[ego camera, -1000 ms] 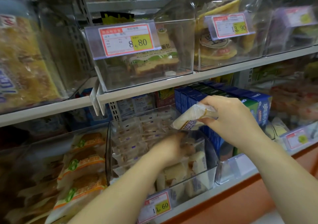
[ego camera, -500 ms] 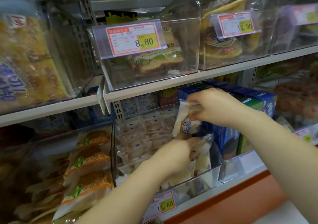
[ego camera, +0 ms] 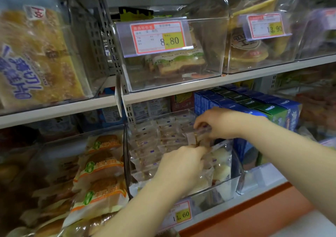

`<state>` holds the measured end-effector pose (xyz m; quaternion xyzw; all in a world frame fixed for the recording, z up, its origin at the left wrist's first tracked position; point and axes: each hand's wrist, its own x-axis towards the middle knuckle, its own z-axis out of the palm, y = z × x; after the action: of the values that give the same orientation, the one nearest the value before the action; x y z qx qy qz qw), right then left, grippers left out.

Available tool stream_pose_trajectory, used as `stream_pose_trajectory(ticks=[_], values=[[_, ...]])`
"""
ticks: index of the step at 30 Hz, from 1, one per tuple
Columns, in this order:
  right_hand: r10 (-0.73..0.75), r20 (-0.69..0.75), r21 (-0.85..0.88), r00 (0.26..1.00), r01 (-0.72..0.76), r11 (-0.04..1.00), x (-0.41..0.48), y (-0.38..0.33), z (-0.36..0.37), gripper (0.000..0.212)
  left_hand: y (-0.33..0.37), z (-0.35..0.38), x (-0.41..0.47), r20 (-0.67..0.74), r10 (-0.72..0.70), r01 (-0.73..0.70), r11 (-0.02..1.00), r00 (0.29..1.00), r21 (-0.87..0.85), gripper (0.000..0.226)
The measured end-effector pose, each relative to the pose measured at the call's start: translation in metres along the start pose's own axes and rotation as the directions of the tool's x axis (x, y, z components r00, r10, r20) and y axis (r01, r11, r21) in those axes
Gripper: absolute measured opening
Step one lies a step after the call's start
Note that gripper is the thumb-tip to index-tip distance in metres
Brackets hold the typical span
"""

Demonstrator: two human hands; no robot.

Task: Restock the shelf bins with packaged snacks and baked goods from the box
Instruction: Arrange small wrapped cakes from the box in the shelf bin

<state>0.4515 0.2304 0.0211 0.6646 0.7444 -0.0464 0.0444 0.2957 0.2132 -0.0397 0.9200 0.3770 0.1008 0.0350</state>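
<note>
Clear-wrapped snack packet [ego camera: 195, 138], at frame centre, is pinched by the right hand [ego camera: 223, 124] over the transparent bin [ego camera: 226, 189] on the lower shelf [ego camera: 234, 203]. Stocked packets [ego camera: 222, 165] at the bin's front are gripped by the left hand [ego camera: 181, 165]. Blue biscuit boxes [ego camera: 254, 105] are seen right of it, bread bags [ego camera: 101, 164] lower left.

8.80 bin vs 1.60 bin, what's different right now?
The 8.80 bin sits on the upper shelf, the 1.60 bin on the shelf below. The 8.80 bin shows just a bread pack near its back; the 1.60 bin is crowded with small wrapped cakes. The left hand and right hand grip cakes at the 1.60 bin; nothing touches the 8.80 bin. Both are clear plastic with red-and-yellow price tags in front.
</note>
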Motion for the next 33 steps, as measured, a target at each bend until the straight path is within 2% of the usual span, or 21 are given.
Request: stream_pose_trajectory(ticks=[5,9,11,13,15,16,18,19,20,21,23,24,26,29,33], values=[[0.002,-0.012,-0.089,1.0,-0.003,0.996,0.005,0.002,0.012,0.013,-0.004,-0.001,-0.006,0.063,-0.021,0.018,0.998,0.998,0.056,0.046],[0.004,-0.013,-0.175,1.0,-0.006,0.985,0.016,-0.002,0.023,0.025,-0.007,0.003,-0.006,0.072,-0.062,0.062,0.998,0.995,-0.002,0.045],[-0.008,0.006,-0.211,1.0,0.01,0.977,0.019,-0.003,0.023,0.021,-0.011,0.002,-0.003,0.079,-0.092,0.097,0.993,0.993,-0.063,0.045],[-0.019,0.017,-0.166,1.0,0.022,0.986,0.014,0.0,0.019,0.017,-0.012,-0.001,0.0,0.036,-0.117,0.122,0.978,0.992,-0.168,0.043],[0.01,-0.073,-0.023,0.997,-0.011,1.0,0.001,0.004,0.015,0.019,-0.013,-0.005,0.004,-0.047,-0.148,0.131,0.956,0.988,-0.262,0.045],[0.044,-0.179,0.055,0.983,-0.034,0.998,-0.009,0.007,0.015,0.027,-0.013,-0.006,0.008,-0.079,-0.155,0.127,0.951,0.985,-0.281,0.047],[0.141,-0.414,0.22,0.899,-0.052,0.974,-0.032,0.011,0.018,0.031,-0.012,-0.008,0.017,-0.111,-0.156,0.12,0.952,0.981,-0.281,0.053],[0.175,-0.468,0.277,0.866,-0.045,0.96,-0.043,0.012,0.021,0.028,-0.011,-0.008,0.022,-0.118,-0.158,0.121,0.954,0.98,-0.273,0.055],[0.185,-0.456,0.294,0.87,-0.049,0.955,-0.052,0.012,0.024,0.026,-0.01,-0.007,0.028,-0.121,-0.161,0.125,0.957,0.98,-0.261,0.056],[0.173,-0.388,0.283,0.905,-0.061,0.957,-0.06,0.009,0.027,0.029,-0.009,-0.006,0.034,-0.116,-0.165,0.131,0.959,0.979,-0.251,0.056],[0.14,-0.199,0.208,0.97,-0.097,0.973,-0.066,0.003,0.038,0.045,-0.007,-0.005,0.048,-0.046,-0.167,0.152,0.96,0.985,-0.235,0.055],[0.119,-0.153,0.176,0.981,-0.091,0.98,-0.066,0.0,0.043,0.054,-0.006,-0.005,0.055,0.015,-0.16,0.159,0.964,0.987,-0.214,0.053],[0.095,-0.16,0.151,0.983,-0.071,0.986,-0.064,-0.001,0.052,0.062,-0.005,-0.007,0.066,0.125,-0.141,0.158,0.978,0.982,-0.138,0.045],[0.084,-0.244,0.167,0.966,-0.043,0.985,-0.063,0.004,0.059,0.054,-0.007,-0.013,0.076,0.234,-0.147,0.155,0.988,0.961,-0.018,0.049],[0.122,-0.291,0.249,0.949,-0.048,0.967,-0.069,0.011,0.065,0.045,-0.011,-0.002,0.078,0.243,-0.155,0.162,0.987,0.958,-0.007,0.042]])
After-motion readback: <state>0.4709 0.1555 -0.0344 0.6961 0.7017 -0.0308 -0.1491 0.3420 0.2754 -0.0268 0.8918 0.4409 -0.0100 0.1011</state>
